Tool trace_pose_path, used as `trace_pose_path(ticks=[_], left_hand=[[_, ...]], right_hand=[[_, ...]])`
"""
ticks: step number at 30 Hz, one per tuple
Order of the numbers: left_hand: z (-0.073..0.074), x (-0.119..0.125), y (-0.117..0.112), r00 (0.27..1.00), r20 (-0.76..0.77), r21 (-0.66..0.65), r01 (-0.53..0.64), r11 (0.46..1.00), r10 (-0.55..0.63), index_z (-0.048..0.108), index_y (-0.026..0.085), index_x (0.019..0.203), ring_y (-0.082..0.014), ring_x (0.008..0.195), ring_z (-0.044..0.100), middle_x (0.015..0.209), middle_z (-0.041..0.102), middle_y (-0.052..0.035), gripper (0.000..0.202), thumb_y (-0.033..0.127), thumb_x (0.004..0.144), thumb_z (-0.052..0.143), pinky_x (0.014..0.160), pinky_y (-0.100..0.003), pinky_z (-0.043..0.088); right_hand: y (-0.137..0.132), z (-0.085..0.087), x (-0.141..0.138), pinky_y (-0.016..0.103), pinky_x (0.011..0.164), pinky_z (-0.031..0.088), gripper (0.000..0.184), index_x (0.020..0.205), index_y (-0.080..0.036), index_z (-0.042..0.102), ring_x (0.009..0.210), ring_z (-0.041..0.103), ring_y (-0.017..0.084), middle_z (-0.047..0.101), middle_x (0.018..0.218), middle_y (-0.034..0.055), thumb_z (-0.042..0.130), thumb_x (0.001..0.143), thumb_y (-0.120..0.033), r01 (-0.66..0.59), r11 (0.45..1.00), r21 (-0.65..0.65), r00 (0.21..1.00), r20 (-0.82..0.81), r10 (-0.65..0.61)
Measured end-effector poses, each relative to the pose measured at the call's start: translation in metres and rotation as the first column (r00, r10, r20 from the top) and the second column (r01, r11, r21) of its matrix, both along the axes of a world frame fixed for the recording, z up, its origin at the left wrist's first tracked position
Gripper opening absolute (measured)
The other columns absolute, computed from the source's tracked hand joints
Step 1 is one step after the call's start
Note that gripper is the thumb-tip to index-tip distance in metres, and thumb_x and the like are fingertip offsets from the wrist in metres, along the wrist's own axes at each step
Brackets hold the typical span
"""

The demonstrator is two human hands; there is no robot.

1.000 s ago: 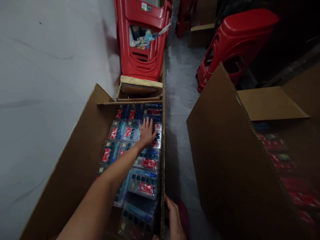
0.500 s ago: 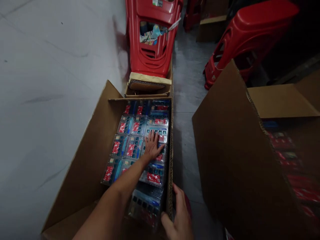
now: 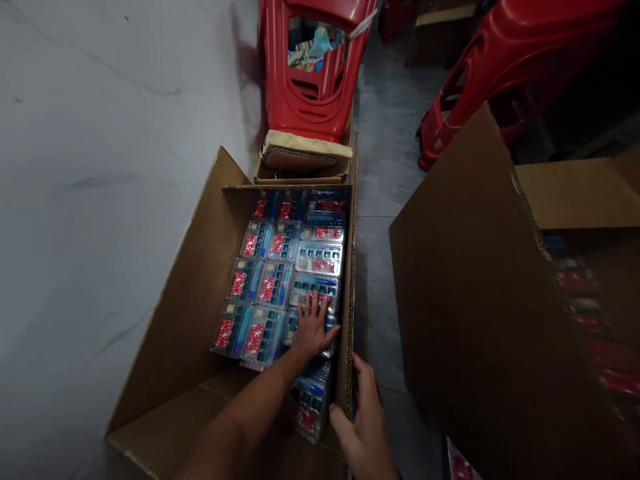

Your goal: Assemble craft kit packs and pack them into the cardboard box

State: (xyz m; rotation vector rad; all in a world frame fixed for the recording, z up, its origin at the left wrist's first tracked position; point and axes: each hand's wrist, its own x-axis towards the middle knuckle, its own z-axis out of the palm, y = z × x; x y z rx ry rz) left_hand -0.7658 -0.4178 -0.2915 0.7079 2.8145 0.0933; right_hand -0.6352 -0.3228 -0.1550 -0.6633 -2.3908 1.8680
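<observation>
My left hand point(image 3: 313, 330) lies palm down with fingers spread on the clear plastic packs point(image 3: 265, 287) stacked in rows inside an open cardboard box point(image 3: 167, 300). Each pack shows a red patterned piece, dark square pieces and a blue stick-like item. Beneath my left wrist, nearer to me, a lower stack of packs point(image 3: 306, 407) is partly hidden by my forearm. My right hand point(image 3: 364, 423) grips the box's right wall near its front, thumb on the inner side and fingers outside.
A second open cardboard box point(image 3: 460, 300) with red packs point(image 3: 607, 360) stands to the right. Red plastic stools point(image 3: 313, 107) lie at the back, one holding scraps. Another red stool point(image 3: 505, 60) is at the far right. Grey marbled floor point(image 3: 100, 167) spreads on the left.
My left hand has slid toward me along the right-hand column of packs, uncovering those farther back. My right hand stays on the box wall. The view has shifted slightly.
</observation>
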Motion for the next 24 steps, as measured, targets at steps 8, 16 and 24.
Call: trace_pose_path(ticks=[8, 16, 24], left_hand=[[0.004, 0.000, -0.005, 1.000, -0.002, 0.042, 0.000, 0.999, 0.000, 0.017, 0.024, 0.147, -0.0350, 0.142, 0.012, 0.155, 0.013, -0.0129, 0.076, 0.050, 0.083, 0.049, 0.109, -0.060, 0.022], [0.026, 0.011, -0.023, 0.996, 0.080, 0.099, 0.024, 0.995, -0.032, 0.017, 0.015, 0.147, -0.0321, 0.143, 0.007, 0.155, 0.011, -0.0162, 0.075, 0.051, 0.087, 0.043, 0.111, -0.058, 0.017], [0.073, 0.006, -0.047, 0.974, 0.218, 0.189, 0.013, 0.982, -0.055, 0.019, 0.013, 0.146, -0.0288, 0.143, 0.010, 0.155, 0.011, -0.0175, 0.071, 0.046, 0.088, 0.043, 0.112, -0.050, 0.023]], right_hand=[[0.004, -0.002, -0.003, 0.041, 0.104, 0.038, 0.062, 0.134, -0.019, 0.035, 0.123, 0.044, 0.025, 0.044, 0.132, 0.0102, 0.048, 0.073, -0.019, -0.015, 0.997, -0.074, 1.000, 0.014, 0.016], [0.002, -0.001, -0.008, 0.042, 0.104, 0.037, 0.063, 0.131, -0.019, 0.035, 0.121, 0.044, 0.025, 0.045, 0.130, 0.0100, 0.049, 0.069, -0.020, -0.017, 0.998, -0.067, 1.000, 0.017, 0.018], [0.001, -0.007, -0.016, 0.042, 0.106, 0.035, 0.064, 0.128, -0.017, 0.039, 0.123, 0.044, 0.025, 0.047, 0.130, 0.0118, 0.052, 0.066, -0.024, 0.045, 0.996, -0.074, 0.999, 0.028, -0.043]])
